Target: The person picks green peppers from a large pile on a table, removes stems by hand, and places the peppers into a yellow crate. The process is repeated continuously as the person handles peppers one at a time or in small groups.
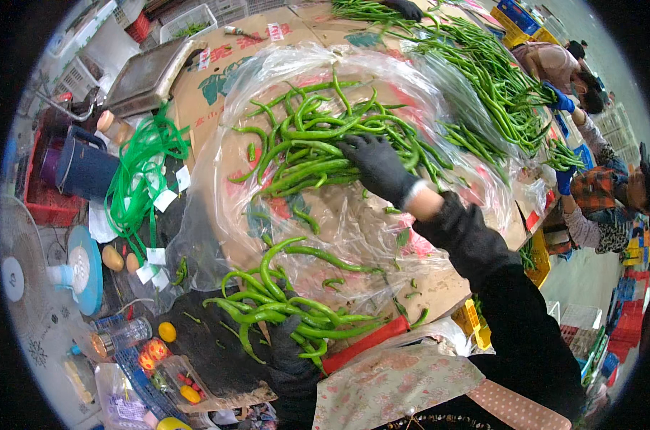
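Observation:
My left hand [291, 346], in a dark glove, holds a loose bunch of long, curved green chili peppers [282, 306] near the table's front edge. The peppers hide part of its fingers. My right hand [376, 164], in a dark grey glove, reaches onto a heap of similar green peppers [314, 134] at the middle of the table. Its fingers are apart and rest on top of the heap, with none plainly gripped. Under the heap lies a clear plastic sheet [335, 226], spread over printed cardboard [212, 126].
Green straps [144, 172] with white tags lie left, beside a dark blue jug [88, 164] and a metal-topped scale [147, 78]. A glass jar [123, 336] stands front left. Far right, blue-gloved co-workers handle a long pepper pile [486, 80]. A red strip [365, 344] edges the table.

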`<state>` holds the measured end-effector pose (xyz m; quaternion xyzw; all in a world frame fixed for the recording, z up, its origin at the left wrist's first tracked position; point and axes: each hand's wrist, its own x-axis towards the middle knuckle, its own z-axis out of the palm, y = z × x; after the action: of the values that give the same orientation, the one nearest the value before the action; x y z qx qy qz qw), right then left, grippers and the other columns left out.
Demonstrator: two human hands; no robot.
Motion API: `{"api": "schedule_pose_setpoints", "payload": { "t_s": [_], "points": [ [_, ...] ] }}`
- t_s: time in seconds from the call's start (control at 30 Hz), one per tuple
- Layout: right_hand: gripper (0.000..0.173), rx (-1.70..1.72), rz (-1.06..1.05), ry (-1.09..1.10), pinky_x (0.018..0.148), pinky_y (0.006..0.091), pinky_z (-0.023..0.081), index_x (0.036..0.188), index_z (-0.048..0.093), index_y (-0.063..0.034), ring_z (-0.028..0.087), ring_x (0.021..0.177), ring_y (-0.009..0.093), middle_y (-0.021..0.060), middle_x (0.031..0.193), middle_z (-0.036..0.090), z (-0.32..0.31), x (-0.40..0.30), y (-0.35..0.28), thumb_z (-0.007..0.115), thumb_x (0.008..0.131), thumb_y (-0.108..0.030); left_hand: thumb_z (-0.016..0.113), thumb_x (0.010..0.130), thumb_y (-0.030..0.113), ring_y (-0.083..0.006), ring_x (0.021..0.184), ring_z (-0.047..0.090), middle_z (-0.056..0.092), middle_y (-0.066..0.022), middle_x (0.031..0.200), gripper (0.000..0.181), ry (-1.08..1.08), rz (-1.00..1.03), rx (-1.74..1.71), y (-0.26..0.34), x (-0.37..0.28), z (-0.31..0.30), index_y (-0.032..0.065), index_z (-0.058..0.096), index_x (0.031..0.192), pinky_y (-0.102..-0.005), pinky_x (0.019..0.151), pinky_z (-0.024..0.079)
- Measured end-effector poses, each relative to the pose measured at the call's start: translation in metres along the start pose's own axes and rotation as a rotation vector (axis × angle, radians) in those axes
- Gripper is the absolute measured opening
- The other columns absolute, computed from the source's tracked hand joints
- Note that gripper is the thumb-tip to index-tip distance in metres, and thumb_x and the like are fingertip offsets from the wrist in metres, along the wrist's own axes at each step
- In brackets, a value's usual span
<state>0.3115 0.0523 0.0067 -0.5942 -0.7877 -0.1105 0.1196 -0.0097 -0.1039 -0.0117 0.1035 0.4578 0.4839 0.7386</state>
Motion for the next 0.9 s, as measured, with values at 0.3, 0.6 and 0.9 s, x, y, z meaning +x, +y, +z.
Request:
{"api": "schedule_pose_setpoints", "payload": {
  "t_s": [0.3, 0.6, 0.9],
  "points": [
    [0.048, 0.026, -0.081, 0.090, 0.083, 0.0401, 0.039, 0.122, 0.045, -0.0077, 0.050, 0.096, 0.029, 0.0130, 0.100, 0.053, 0.042, -0.011, -0.014, 0.047, 0.074, -0.011, 0.053, 0.074, 0.005, -0.0184, 0.087, 0.054, 0.052, -0.0066, 0.100, 0.064, -0.006, -0.009, 0.011, 0.000, 0.003, -0.002, 0.0051, 0.029, 0.134, -0.0301, 0.076, 0.048],
    [0.045, 0.049, -0.047, -0.127, 0.074, 0.0399, 0.041, 0.118, 0.047, -0.0055, 0.052, 0.087, 0.031, 0.0140, 0.094, 0.053, 0.034, 0.011, 0.000, 0.049, 0.074, -0.010, 0.053, 0.074, 0.005, -0.0184, 0.086, 0.055, 0.052, -0.0065, 0.100, 0.065, -0.033, 0.015, 0.008, 0.000, -0.003, -0.007, 0.0054, 0.029, 0.134, -0.0302, 0.075, 0.048],
    [0.043, 0.956, 0.483, 0.107, 0.085, 0.0340, 0.045, 0.114, 0.053, -0.0014, 0.056, 0.099, 0.019, 0.0089, 0.110, 0.058, -0.149, 0.023, 0.018, 0.066, 0.073, -0.007, 0.053, 0.074, 0.005, -0.0185, 0.086, 0.055, 0.053, -0.0064, 0.099, 0.065, -0.019, 0.080, -0.044, 0.001, -0.013, -0.008, 0.0057, 0.028, 0.134, -0.0303, 0.074, 0.049]
  ]
}}
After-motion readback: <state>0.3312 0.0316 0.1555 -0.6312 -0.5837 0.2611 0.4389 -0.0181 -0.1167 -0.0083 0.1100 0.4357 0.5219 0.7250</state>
